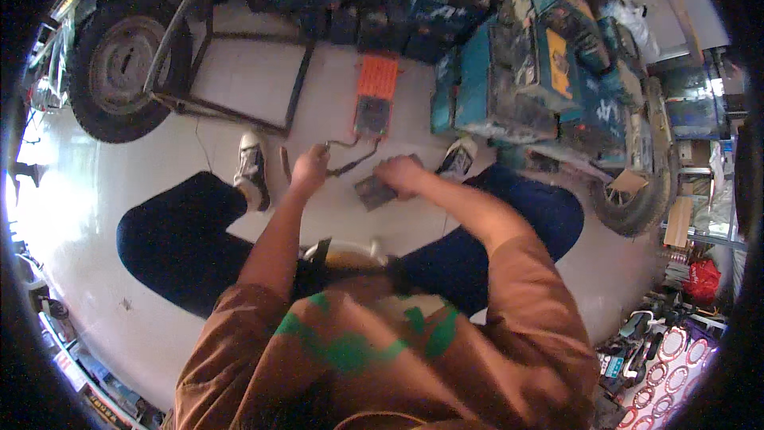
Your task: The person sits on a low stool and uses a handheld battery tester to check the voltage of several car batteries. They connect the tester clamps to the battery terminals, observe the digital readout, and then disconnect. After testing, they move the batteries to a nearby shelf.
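An orange device (375, 98) with a dark lower panel, resembling a battery tester, lies on the floor between my feet. Two leads run from its near end. My left hand (310, 168) is closed around one lead (341, 144), near its end; what it grips is partly hidden by the fingers. A reddish-brown handle (285, 161) shows just left of that hand. The other lead (353, 166) ends in a dark part close to my left fingers. My right hand (401, 175) grasps a dark rectangular block (373, 192), blurred, perhaps a small battery.
A rusty metal frame (239, 116) and a tyred wheel (122, 68) stand ahead on the left. Stacked boxed batteries (504, 83) rise ahead on the right, with another wheel (632, 191) beside them. Brake discs (659, 376) hang at lower right. My shoes (252, 167) flank the device.
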